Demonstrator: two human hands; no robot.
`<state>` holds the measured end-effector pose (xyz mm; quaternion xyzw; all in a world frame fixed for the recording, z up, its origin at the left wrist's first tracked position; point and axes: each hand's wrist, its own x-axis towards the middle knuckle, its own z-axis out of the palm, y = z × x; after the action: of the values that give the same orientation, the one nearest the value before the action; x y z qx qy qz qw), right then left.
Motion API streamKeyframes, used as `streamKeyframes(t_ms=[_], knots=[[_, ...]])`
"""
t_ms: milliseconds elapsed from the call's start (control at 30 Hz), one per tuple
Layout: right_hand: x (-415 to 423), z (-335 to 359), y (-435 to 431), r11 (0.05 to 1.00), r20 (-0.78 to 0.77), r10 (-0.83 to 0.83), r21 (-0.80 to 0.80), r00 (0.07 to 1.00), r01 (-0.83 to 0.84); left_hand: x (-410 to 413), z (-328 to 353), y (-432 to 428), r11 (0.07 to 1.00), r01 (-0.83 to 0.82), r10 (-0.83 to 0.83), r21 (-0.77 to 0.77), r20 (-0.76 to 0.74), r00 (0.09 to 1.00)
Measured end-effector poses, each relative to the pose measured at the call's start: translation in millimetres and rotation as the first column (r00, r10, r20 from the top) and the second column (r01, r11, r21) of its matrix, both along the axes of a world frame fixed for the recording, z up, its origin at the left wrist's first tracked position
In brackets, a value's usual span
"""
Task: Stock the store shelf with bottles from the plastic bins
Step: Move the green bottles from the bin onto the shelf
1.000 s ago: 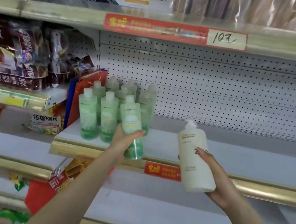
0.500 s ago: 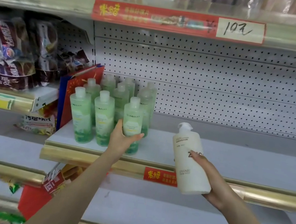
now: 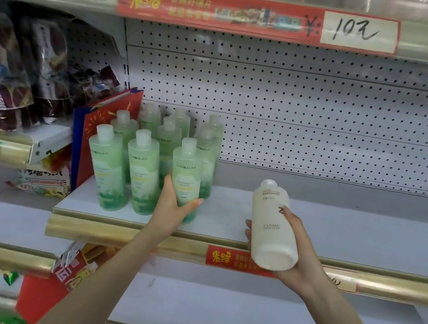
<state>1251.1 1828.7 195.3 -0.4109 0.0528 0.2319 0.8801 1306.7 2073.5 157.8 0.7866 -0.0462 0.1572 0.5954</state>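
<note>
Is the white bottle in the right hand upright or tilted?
Tilted. The white bottle leans, cap toward the shelf and base toward the camera, gripped in the right hand in front of its gold edge.

Bottle cluster (image 3: 139, 167) is stood on shelf (image 3: 362, 239); bag (image 3: 95, 127) is set left of it, held bottle (image 3: 271, 234) right, pegboard (image 3: 324, 122) behind.

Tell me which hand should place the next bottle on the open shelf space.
Right. The right hand holds the white bottle, tilted, just in front of the bare shelf right of the green bottles. The left hand is busy gripping the front green bottle.
</note>
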Motion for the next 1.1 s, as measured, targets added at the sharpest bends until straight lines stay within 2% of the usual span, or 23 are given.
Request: streamKeyframes(t_ms=[100,167,267,367,433,500,633,800,967,1100], knots=[[15,0,-3,0.996,-0.022,-0.002,0.089,1.000,0.004,-3,-12,2,0.990,0.000,-0.001,0.141,0.006,1.000],[28,1,-6,1.000,-0.013,-0.015,0.026,1.000,0.015,-2,-15,3,0.982,-0.019,0.015,0.188,0.027,1.000],[52,7,-8,0.971,0.077,-0.029,-0.233,0.997,0.046,-1,-15,3,0.980,-0.040,0.032,0.195,0.042,0.999],[82,14,-5,0.828,0.281,0.020,-0.543,0.960,0.141,0,-16,4,0.986,-0.048,0.043,0.158,0.032,0.999],[102,17,0,0.726,0.376,0.025,-0.644,0.926,0.242,1,-14,4,0.991,-0.058,0.060,0.121,-0.012,0.998],[123,20,6,0.667,0.429,-0.002,-0.672,0.903,0.321,1,-13,4,0.993,-0.069,0.073,0.097,-0.035,0.997],[162,19,21,0.619,0.490,-0.034,-0.674,0.871,0.404,2,-13,5,0.993,-0.089,0.094,0.071,-0.070,0.993],[196,4,30,0.620,0.518,-0.005,-0.669,0.855,0.409,4,-15,6,0.991,-0.115,0.121,0.074,-0.086,0.989],[212,-7,37,0.571,0.548,0.006,-0.689,0.836,0.447,4,-18,6,0.990,-0.127,0.133,0.067,-0.086,0.987],[218,-10,38,0.563,0.566,0.085,-0.707,0.820,0.429,4,-18,5,0.990,-0.125,0.130,0.065,-0.082,0.988]])
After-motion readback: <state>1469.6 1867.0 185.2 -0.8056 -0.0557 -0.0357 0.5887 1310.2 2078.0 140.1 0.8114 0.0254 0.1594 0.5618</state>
